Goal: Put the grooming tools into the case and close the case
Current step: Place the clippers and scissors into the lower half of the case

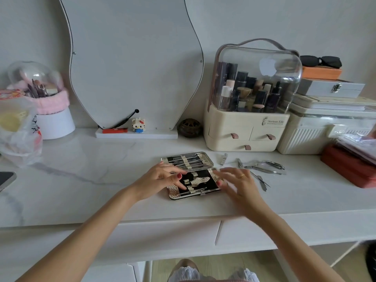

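1. Case [190,176] lay open flat on the white marble surface [101,180], near the front edge – far half packed with slim metal tools under an elastic strap, near half black-lined with a few pieces strapped in.
2. Left hand [162,177] rested over the near half's left side, fingers spread and fairly straight, tips touching the lining; gripped nothing.
3. Right hand [234,180] hovered at the case's right edge, fingers spread, blurred. Looked released; contact with the case rim could not be told.
4. Loose grooming tools lay on the surface right of the case – small nail clipper [223,159], second clipper [239,162], large clipper [271,164], nipper [262,169], small scissors [262,182]. The last four lay close together, some overlapping; small clipper apart from them.
5. Behind, against the wall: wavy-edged mirror [132,64] on a white base, cream cosmetics organiser [246,131] with clear dome lid, stacked boxes [329,88] with sunglasses [321,61] on top.
6. Far left: plastic bag [18,131], brush holder [46,98] under a clear dome.
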